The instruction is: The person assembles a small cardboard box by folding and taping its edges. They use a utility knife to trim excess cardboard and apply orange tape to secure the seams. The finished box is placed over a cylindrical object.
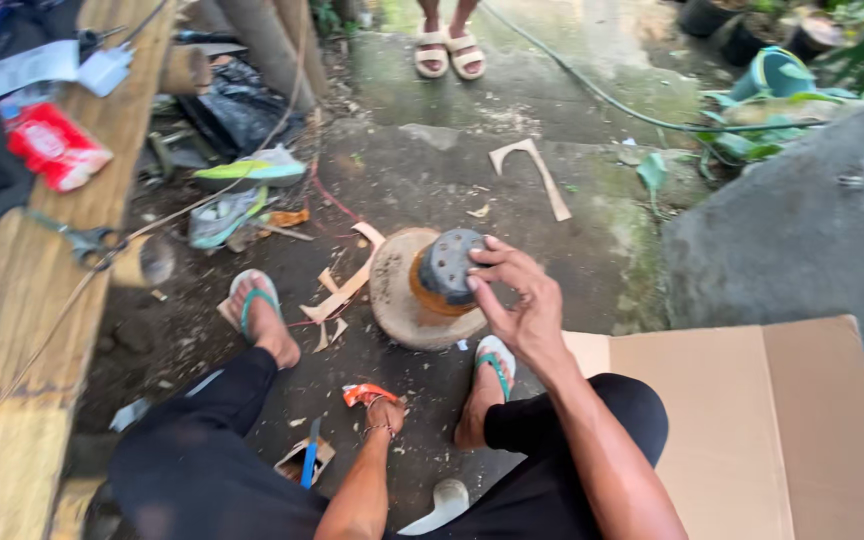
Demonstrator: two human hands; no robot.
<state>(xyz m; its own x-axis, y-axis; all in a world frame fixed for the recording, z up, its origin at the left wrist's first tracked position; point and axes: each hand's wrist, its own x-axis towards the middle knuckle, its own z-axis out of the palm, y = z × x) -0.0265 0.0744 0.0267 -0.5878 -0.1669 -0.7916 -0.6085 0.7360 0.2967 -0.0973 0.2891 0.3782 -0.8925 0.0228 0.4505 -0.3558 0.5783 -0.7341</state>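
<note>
Scrap and clutter ring a yard work spot

Flattened cardboard sheet [752, 420], red packet [52, 145] on wooden bench [22, 330], scissors [82, 240], green hose [592, 90].

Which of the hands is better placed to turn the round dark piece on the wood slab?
Probably the right hand: its fingers already grip the round dark piece on the wood slab. The left hand is low by the knees, on an orange tool.

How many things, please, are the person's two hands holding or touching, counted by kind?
Round dark grey perforated disc on the log slice, under the right hand: 1
Small orange-handled tool, in the left hand: 1
Total: 2
</note>
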